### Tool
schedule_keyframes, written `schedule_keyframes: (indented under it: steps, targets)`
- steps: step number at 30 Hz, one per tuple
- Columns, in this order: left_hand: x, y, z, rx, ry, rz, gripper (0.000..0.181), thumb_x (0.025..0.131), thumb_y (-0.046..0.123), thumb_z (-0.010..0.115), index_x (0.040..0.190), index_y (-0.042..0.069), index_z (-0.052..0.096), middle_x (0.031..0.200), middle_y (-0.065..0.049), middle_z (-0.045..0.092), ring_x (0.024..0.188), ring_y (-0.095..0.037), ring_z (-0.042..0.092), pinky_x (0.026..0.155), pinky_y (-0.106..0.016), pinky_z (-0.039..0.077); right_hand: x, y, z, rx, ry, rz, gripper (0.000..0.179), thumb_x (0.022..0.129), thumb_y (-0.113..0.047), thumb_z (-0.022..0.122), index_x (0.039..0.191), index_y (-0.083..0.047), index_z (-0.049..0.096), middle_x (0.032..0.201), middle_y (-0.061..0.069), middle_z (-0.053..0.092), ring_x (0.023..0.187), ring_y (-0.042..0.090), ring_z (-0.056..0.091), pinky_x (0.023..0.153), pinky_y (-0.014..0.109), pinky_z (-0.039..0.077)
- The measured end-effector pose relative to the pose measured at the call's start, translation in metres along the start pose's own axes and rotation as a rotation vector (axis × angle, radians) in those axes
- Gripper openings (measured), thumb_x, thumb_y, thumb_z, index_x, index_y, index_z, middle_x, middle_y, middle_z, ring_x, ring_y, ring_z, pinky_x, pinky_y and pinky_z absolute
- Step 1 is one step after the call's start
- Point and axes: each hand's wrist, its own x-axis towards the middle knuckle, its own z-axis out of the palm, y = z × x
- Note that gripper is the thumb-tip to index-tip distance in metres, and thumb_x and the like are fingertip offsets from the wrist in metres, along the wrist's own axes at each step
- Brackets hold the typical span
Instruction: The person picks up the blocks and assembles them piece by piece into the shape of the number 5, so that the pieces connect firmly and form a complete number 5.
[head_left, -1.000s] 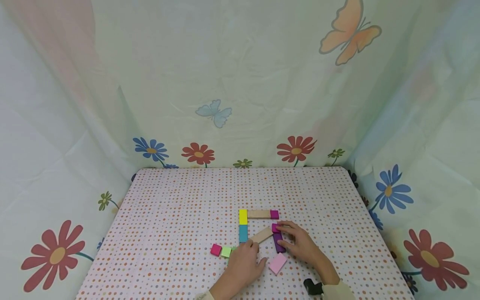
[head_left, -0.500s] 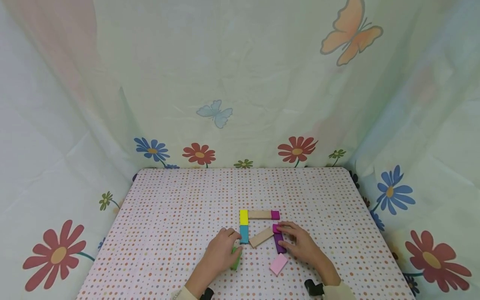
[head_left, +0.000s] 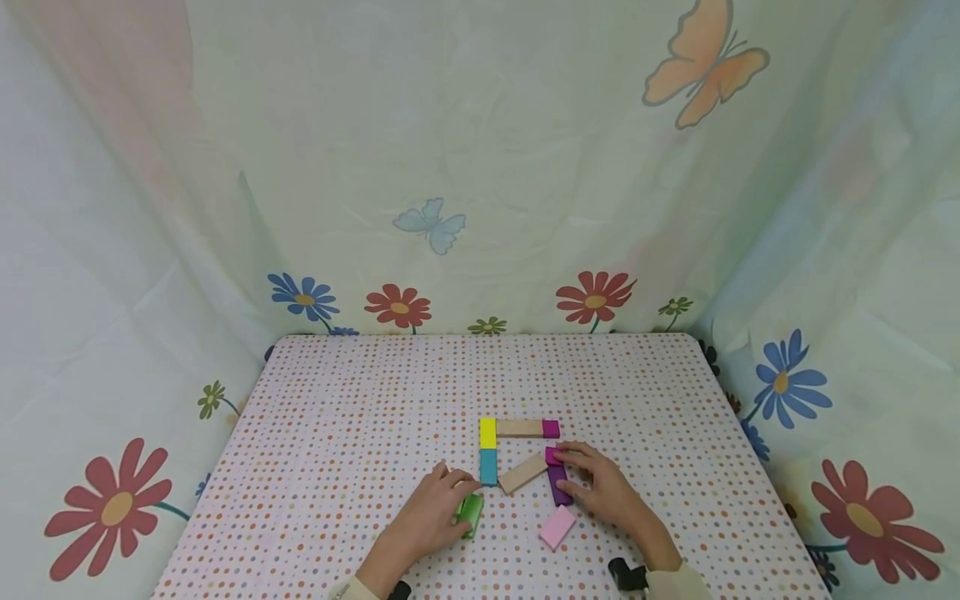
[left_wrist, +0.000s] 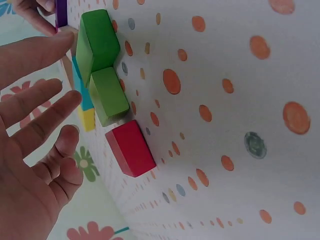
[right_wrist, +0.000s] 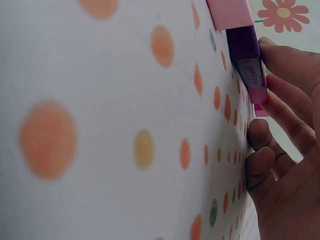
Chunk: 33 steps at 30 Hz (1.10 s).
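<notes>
Beside the dark green block [head_left: 471, 515], my left hand [head_left: 423, 517] hovers with fingers spread and loosely bent. In the left wrist view that block touches a light green block [left_wrist: 109, 95], and a red block [left_wrist: 131, 148] lies at its end; the hand hides these two in the head view. My right hand [head_left: 607, 490] rests at the right of the shape, thumb against a purple block [head_left: 558, 487], a fingertip on a magenta cube [head_left: 552, 455]. A slanted plain wood block [head_left: 522, 474] meets that cube. A pink block [head_left: 557, 527] lies tilted below the purple one.
A yellow block [head_left: 487, 433] and a teal block [head_left: 488, 467] stand in line. From the yellow one a plain wood bar [head_left: 519, 428] runs right to another magenta cube [head_left: 551, 429]. The dotted tabletop [head_left: 360, 417] meets a floral cloth backdrop [head_left: 517, 167] behind.
My left hand has moved left from the slanted wood block to the green blocks, then drawn slightly back, showing more of the dark green one. The right hand stays in place.
</notes>
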Motion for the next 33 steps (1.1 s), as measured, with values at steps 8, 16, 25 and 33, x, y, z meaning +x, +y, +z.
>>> schedule_keyframes:
  steps: [8,16,25,33]
  targets:
    - [-0.002,-0.002,0.004,-0.012,-0.002,0.0,0.047,0.086,0.03,0.088,0.131,0.026,0.074,0.13,0.007,0.071,0.099,-0.008,0.048,0.083,-0.026,0.044,0.0,0.0,0.0,0.008,0.014,-0.032,0.047,0.094,-0.021,0.082,0.138,-0.01,0.071,0.15,0.011,0.062,0.118,0.021,0.062,0.078,0.021,0.048]
    - [-0.004,-0.001,0.003,-0.034,-0.076,-0.03,0.053,0.085,0.034,0.089,0.135,0.028,0.073,0.133,0.007,0.069,0.105,-0.012,0.047,0.086,-0.032,0.041,0.0,0.002,0.001,0.019,0.013,-0.026,0.047,0.094,-0.023,0.082,0.138,-0.012,0.071,0.15,0.009,0.062,0.109,0.013,0.058,0.077,0.021,0.047]
    - [-0.006,0.0,0.005,-0.029,-0.075,-0.027,0.055,0.083,0.036,0.09,0.134,0.028,0.073,0.132,0.008,0.068,0.106,-0.011,0.047,0.086,-0.031,0.04,-0.001,0.001,0.001,0.02,0.013,-0.013,0.048,0.094,-0.023,0.082,0.139,-0.013,0.07,0.151,0.009,0.062,0.112,0.016,0.059,0.078,0.021,0.048]
    - [-0.003,0.009,0.008,0.027,-0.079,-0.031,0.059,0.083,0.048,0.087,0.136,0.03,0.071,0.123,0.006,0.066,0.098,-0.01,0.042,0.082,-0.029,0.036,0.0,-0.001,0.0,0.014,-0.008,0.015,0.048,0.094,-0.022,0.081,0.14,-0.013,0.07,0.152,0.009,0.061,0.132,0.031,0.061,0.083,0.023,0.05]
